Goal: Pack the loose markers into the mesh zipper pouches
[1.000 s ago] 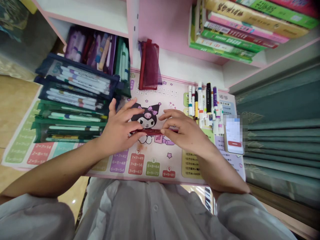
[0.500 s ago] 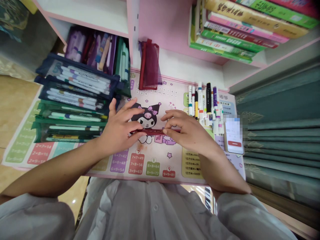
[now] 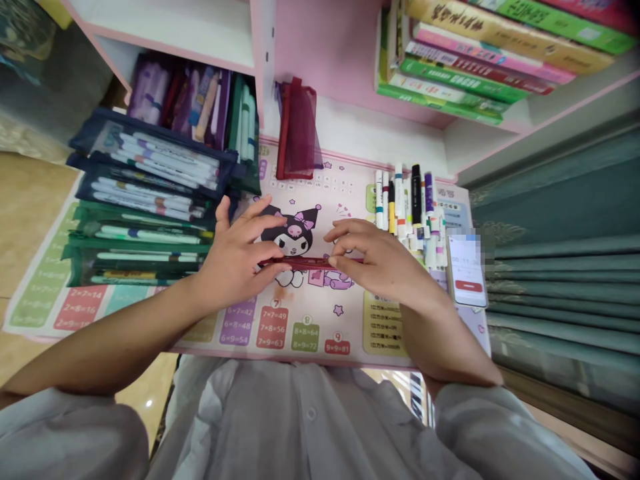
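Note:
A dark red zip pouch (image 3: 305,263) stands nearly edge-on above the desk mat, so only its narrow zipper edge shows. My left hand (image 3: 245,250) pinches its left end between thumb and forefinger, the other fingers spread. At the right part of the zipper, my right hand (image 3: 367,260) is closed, thumb against forefinger, on the pouch edge; the zipper pull itself is too small to make out. Another dark red mesh pouch (image 3: 299,130) lies flat at the back. To the right of my right hand lie several loose markers (image 3: 417,193) with white, black, yellow and purple barrels.
Left of my hands lie blue (image 3: 150,160) and green mesh pouches (image 3: 135,233) filled with pens. More filled pouches (image 3: 185,100) fill the shelf cubby. A phone (image 3: 466,270) rests at the desk's right edge, near the curtain (image 3: 555,267). Books (image 3: 465,80) are stacked on the upper-right shelf.
My right hand has shifted slightly to the right along the pouch's zipper edge. The left hand keeps its pinch at the left end.

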The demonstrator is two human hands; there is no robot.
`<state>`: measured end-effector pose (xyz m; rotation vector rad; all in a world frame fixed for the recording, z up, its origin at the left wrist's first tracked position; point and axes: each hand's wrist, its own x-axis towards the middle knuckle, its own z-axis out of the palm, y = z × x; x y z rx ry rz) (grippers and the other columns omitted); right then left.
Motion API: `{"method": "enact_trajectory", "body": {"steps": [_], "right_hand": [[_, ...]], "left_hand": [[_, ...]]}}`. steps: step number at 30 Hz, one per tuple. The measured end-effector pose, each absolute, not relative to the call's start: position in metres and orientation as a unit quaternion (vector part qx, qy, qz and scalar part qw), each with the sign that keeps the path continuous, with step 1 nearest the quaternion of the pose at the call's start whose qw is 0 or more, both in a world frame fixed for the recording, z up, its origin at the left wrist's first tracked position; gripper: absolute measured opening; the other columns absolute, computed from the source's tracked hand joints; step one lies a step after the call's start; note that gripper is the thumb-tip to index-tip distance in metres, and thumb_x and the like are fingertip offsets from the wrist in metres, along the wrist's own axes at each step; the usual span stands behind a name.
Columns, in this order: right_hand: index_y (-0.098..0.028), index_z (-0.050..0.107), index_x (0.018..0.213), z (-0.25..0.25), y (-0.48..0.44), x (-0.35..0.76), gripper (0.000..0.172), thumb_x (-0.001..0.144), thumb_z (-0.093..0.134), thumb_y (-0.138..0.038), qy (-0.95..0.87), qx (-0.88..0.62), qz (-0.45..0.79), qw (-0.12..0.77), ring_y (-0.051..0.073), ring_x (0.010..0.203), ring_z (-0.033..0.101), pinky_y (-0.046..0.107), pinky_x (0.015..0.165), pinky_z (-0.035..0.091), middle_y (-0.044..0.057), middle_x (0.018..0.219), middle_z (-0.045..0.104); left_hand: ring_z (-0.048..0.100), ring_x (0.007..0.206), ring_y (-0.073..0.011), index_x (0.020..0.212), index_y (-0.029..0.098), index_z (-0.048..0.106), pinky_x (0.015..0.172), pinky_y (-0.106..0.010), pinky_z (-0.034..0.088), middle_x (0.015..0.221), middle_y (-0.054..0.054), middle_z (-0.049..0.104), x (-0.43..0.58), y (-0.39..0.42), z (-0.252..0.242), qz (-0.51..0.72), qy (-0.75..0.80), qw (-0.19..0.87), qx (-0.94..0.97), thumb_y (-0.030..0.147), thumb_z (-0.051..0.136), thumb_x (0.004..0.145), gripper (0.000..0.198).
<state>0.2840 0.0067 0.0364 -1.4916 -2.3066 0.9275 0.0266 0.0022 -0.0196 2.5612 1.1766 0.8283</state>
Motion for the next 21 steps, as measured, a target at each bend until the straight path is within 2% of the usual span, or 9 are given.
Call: {"method": "enact_trajectory", "body": {"steps": [12,21], "right_hand": [[-0.024,0.063,0.067,0.0360,0.0075,0.2891,0.019,0.086,0.057,-0.024,-0.785,-0.520,0.320,0.106,0.026,0.121,0.060,0.047,0.107,0.044,0.003,0.114,0.072],[-0.025,0.061,0.067,0.0394,0.0088,0.2928,0.019,0.086,0.057,-0.026,-0.786,-0.523,0.315,0.101,0.027,0.120,0.061,0.050,0.107,0.044,0.002,0.112,0.072]], "left_hand": [[0.049,0.139,-0.0344,0.073,0.028,0.069,0.124,-0.069,0.011,0.125,0.001,0.069,0.0266,0.0032,-0.0126,0.262,0.418,0.101,0.864,0.044,0.062,0.091,0.025],[0.047,0.141,-0.0298,0.073,0.029,0.066,0.126,-0.064,0.010,0.124,0.001,0.070,0.0250,0.0048,-0.0144,0.266,0.426,0.098,0.859,0.046,0.063,0.090,0.024]]}}
